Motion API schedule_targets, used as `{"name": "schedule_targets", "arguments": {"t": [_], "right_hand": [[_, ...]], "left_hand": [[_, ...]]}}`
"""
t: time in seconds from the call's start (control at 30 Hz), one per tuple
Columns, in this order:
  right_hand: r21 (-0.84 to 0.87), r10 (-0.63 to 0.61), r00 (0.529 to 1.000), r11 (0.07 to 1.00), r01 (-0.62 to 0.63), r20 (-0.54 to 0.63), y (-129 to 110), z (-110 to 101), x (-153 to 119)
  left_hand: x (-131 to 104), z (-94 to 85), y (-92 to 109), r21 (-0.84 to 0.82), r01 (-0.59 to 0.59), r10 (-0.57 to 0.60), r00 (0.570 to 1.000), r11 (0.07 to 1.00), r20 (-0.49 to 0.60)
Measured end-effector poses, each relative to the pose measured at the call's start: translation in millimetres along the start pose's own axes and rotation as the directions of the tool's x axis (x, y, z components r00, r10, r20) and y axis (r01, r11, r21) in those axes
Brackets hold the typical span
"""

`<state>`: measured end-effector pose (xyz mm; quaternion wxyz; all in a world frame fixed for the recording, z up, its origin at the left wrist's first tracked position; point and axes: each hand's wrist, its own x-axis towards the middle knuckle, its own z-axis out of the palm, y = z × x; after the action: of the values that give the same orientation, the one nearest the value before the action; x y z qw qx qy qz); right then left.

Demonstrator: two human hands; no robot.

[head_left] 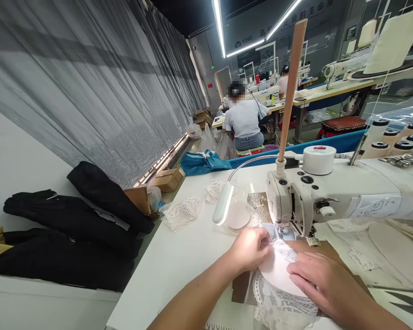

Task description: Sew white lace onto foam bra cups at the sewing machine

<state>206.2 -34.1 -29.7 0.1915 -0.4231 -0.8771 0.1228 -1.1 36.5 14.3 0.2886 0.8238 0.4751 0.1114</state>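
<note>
A white sewing machine (330,188) stands on the table, its needle area lit brightly. Under the needle lies a pale oval pad (278,271) with white lace (278,300) beneath and around it. My left hand (250,247) has its fingers curled and pinched together at the pad's upper left edge, close to the presser foot. On the pad's right side rests my right hand (315,279), fingers stretched out over the lace and pad.
Lace pieces (184,213) and another pale pad (239,215) lie left of the machine. A lamp (223,204) hangs over them. Thread cones (380,149) stand at the right, scissors (409,302) lower right. Farther back sits a person (244,119) at another machine.
</note>
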Motion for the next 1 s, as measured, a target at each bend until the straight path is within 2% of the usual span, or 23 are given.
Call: {"name": "schedule_targets", "arguments": {"t": [0.07, 0.13, 0.23, 0.33, 0.4, 0.47, 0.57, 0.73, 0.87, 1.0], "right_hand": [[-0.008, -0.008, 1.0, 1.0, 0.008, -0.009, 0, 2, 0], [-0.009, -0.019, 0.999, 1.0, 0.018, -0.027, 2, 4, 0], [-0.05, -0.025, 0.996, 0.999, 0.021, -0.089, 6, 11, -2], [-0.148, -0.032, 0.975, 0.989, -0.002, -0.222, 12, 17, -4], [-0.227, -0.027, 0.96, 0.973, -0.039, -0.277, 15, 18, -3], [-0.277, -0.009, 0.965, 0.958, -0.067, -0.262, 15, 17, -1], [-0.279, 0.027, 0.977, 0.956, -0.087, -0.21, 14, 14, 2], [-0.282, 0.084, 0.969, 0.948, -0.15, -0.234, 16, 22, 1], [-0.274, 0.146, 0.968, 0.941, -0.201, -0.206, 18, 27, -1], [-0.261, 0.151, 0.966, 0.943, -0.205, -0.211, 15, 25, 0]], "left_hand": [[-6, -6.2, 3, 0.054, 0.002, 0.002, 0.997, 0.999, -0.075], [-14, -7.1, 10, 0.13, -0.076, 0.092, 0.988, 0.989, -0.121], [-23, 4.8, 18, 0.275, -0.29, 0.311, 0.95, 0.917, -0.034], [-24, 22.6, 16, 0.385, -0.383, 0.402, 0.915, 0.84, 0.033], [-23, 28.7, 12, 0.412, -0.389, 0.414, 0.91, 0.824, 0.032], [-22, 27.5, 7, 0.406, -0.385, 0.397, 0.916, 0.829, 0.058], [-21, 17.3, 2, 0.379, -0.379, 0.363, 0.925, 0.844, 0.117], [-16, 3.2, -3, 0.313, -0.374, 0.338, 0.927, 0.873, 0.163], [-9, -2.8, -8, 0.291, -0.388, 0.331, 0.916, 0.874, 0.227], [-1, -9.5, -13, 0.275, -0.419, 0.352, 0.899, 0.865, 0.262]]}}
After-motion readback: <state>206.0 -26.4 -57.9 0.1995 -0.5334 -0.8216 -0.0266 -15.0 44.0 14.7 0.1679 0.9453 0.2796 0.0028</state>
